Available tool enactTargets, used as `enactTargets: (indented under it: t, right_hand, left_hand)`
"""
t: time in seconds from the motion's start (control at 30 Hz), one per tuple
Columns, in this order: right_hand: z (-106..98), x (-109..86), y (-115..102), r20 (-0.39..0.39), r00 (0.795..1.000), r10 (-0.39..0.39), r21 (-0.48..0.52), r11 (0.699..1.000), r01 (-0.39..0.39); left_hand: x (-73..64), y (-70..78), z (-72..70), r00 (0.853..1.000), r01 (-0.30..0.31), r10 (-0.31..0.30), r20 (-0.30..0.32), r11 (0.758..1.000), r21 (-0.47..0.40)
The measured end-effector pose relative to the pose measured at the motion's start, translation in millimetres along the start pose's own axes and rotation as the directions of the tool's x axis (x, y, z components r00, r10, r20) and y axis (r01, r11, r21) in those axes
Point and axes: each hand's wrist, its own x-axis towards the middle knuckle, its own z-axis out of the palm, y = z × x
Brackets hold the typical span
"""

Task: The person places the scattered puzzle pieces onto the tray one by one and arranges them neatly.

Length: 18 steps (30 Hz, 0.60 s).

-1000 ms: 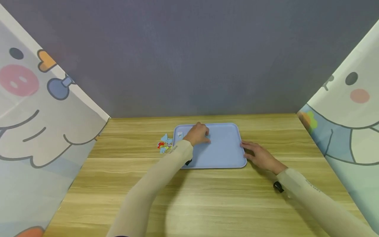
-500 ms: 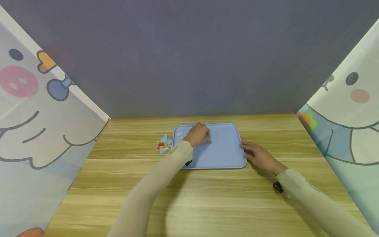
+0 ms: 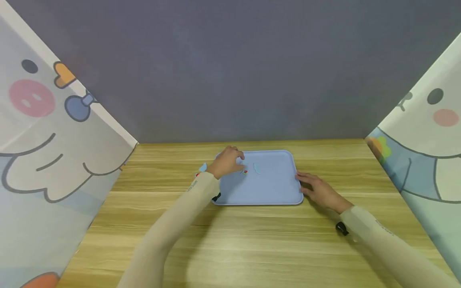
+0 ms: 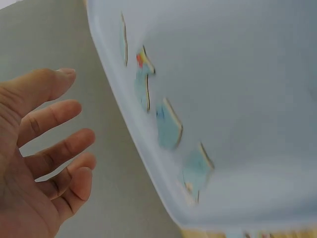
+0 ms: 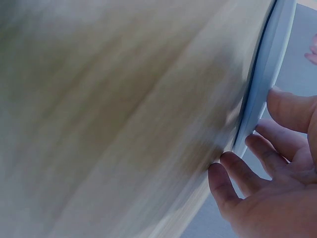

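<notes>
My left hand (image 3: 226, 162) hovers over the left part of a light-blue tray (image 3: 268, 188), fingers loosely bent. Its wrist view shows nothing between the thumb and fingers. Along one side of the tray lie several thin, pale-blue puzzle pieces (image 4: 169, 128) with light edges. One piece (image 4: 143, 60) carries red and yellow print. A slim blue piece (image 3: 256, 168) lies just to the right of the left fingertips. At the tray's right edge is my right hand (image 3: 321, 193), its thumb against the rim (image 5: 262, 84) and its relaxed fingers close beside it.
Left of the tray, more pieces (image 3: 203, 167) lie on the wooden table (image 3: 273, 244), partly covered by the left sleeve (image 3: 187, 208). A grey wall (image 3: 248, 80) rises behind the table. Cartoon-printed panels (image 3: 32, 152) stand on both sides.
My left hand has moved left over the tray, uncovering the slim blue piece and a coloured one. The right hand stays at the tray's edge. The head view has shifted slightly.
</notes>
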Motion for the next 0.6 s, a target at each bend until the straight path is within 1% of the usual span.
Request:
enactTargets:
  t: [0.23,0.3,0.37,0.47,0.53,0.6]
  right_hand:
    - [0,-0.1,0,0.005,1.000,-0.001,0.004,1.000,0.001]
    - [0,-0.1,0,0.003,1.000,-0.003,0.004,1.000,0.003]
    - [0,0.1,0,0.002,1.000,-0.004,0.004,1.000,0.004]
    - [0,0.0,1,0.000,1.000,-0.004,0.002,1.000,0.004]
    - [0,-0.1,1,-0.002,1.000,-0.008,0.001,1.000,0.008]
    - [0,-0.2,1,-0.004,1.000,-0.012,0.000,1.000,0.012]
  left_hand:
    - [-23.8,-20.2,-17.4,0.999,-0.007,0.008,-0.042,0.999,0.037]
    - [-31.2,-26.0,-22.3,0.998,0.000,0.003,-0.056,0.999,0.048]
    - [-38.4,-32.1,-25.9,0.998,0.016,-0.013,-0.064,0.999,0.049]
    - [-49.0,-39.7,-30.0,0.996,0.061,-0.059,-0.066,0.998,0.031]
    - [-55.3,-44.6,-30.6,0.994,0.085,-0.083,-0.064,0.996,0.021]
    - [-61.1,-49.9,-30.0,0.994,0.091,-0.089,-0.066,0.996,0.018]
